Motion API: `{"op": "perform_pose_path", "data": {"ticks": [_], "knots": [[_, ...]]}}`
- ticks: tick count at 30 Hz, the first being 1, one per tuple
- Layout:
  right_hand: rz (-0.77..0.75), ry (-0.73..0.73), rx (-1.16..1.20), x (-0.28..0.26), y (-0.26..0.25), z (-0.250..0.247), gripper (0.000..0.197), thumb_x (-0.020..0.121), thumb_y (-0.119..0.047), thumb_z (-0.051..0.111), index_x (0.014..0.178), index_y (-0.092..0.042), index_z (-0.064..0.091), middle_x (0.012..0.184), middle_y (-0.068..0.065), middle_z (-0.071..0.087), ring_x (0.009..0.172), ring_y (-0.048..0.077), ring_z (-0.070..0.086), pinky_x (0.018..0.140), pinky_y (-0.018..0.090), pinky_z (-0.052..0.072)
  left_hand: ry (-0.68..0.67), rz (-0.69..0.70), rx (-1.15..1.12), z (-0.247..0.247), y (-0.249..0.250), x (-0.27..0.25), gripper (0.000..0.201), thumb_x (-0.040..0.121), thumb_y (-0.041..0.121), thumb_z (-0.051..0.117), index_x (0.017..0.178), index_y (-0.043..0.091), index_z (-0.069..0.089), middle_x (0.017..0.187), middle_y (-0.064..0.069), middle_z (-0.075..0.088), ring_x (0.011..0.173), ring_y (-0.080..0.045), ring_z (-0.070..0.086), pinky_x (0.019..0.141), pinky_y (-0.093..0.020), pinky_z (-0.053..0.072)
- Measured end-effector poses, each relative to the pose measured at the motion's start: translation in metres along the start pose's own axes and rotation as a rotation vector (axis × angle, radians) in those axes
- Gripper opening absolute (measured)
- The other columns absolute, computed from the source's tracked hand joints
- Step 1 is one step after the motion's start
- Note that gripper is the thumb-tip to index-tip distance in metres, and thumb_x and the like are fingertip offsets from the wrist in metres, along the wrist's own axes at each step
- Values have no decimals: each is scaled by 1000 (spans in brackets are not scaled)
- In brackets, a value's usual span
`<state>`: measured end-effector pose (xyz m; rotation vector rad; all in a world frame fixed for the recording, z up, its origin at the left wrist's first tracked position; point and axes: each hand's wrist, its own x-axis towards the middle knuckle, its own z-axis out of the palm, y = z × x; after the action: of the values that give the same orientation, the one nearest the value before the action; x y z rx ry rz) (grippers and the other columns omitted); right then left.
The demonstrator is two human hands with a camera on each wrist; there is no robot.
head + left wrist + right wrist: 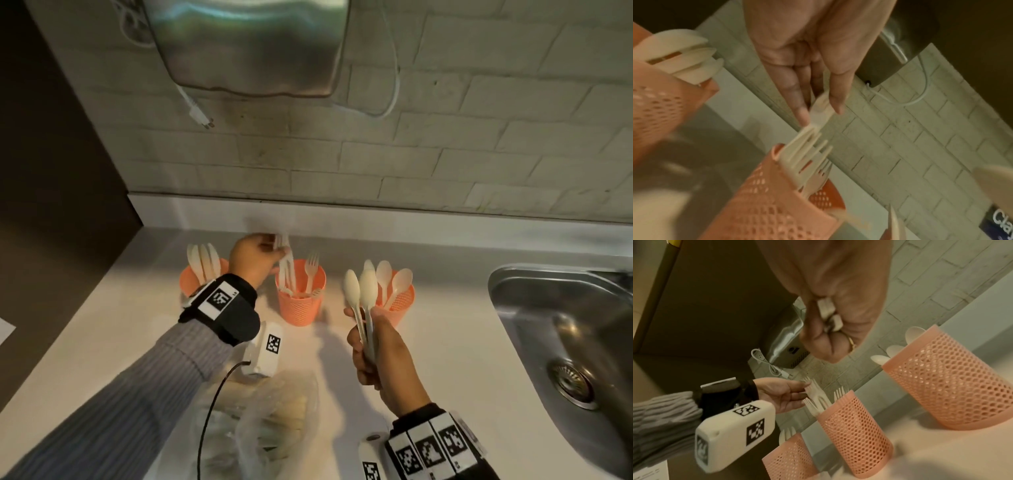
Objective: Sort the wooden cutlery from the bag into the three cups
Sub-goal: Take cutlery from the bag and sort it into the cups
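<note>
Three orange mesh cups stand in a row on the white counter: the left cup (191,279) holds knives, the middle cup (299,306) forks, the right cup (400,308) spoons. My left hand (277,248) pinches a few pale forks (819,112) by their heads, their handles down inside the middle cup (777,203). My right hand (368,342) grips two spoons (359,291) by the handles, bowls up, just in front of the right cup (953,378). The clear plastic bag (270,407) with more cutlery lies near the front edge.
A steel sink (500,291) fills the right side. A metal appliance (253,44) hangs on the tiled wall above the cups, its loose plug (202,118) dangling. A dark cabinet side (51,171) borders the counter on the left.
</note>
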<state>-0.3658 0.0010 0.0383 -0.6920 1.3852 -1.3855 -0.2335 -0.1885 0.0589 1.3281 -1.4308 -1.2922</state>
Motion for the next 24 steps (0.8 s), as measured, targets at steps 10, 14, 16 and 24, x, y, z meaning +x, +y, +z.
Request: {"op": "perform_pose_path", "data": {"ticks": [10, 14, 16, 24], "knots": [[-291, 14, -273, 25, -17, -23, 15, 91, -20, 37, 95, -21, 51, 84, 14, 56, 76, 19, 56, 69, 15, 44, -124, 186, 195, -71, -25, -88, 19, 79, 15, 68, 91, 29, 67, 83, 11, 68, 86, -9, 61, 69, -9, 47], [-431, 313, -416, 57, -39, -45, 9, 96, -11, 40, 101, -9, 46, 95, 12, 65, 93, 23, 58, 78, 22, 44, -263, 99, 242, -93, -61, -142, 28, 58, 49, 68, 82, 34, 69, 90, 15, 68, 81, -6, 64, 75, -17, 49], [-452, 457, -457, 70, -49, -47, 6, 95, -11, 43, 99, -11, 47, 94, 10, 64, 91, 21, 57, 73, 25, 43, -303, 181, 343, -90, -74, -160, 31, 58, 55, 61, 82, 36, 66, 100, 20, 62, 89, -1, 61, 73, -11, 46], [-182, 539, -864, 79, -32, -59, 52, 78, -21, 71, 123, -1, 54, 126, 16, 57, 106, 29, 59, 90, 33, 45, -364, 209, 639, -71, -101, -176, 18, 72, 28, 74, 82, 42, 66, 116, 18, 49, 84, -2, 52, 75, -15, 40]]}}
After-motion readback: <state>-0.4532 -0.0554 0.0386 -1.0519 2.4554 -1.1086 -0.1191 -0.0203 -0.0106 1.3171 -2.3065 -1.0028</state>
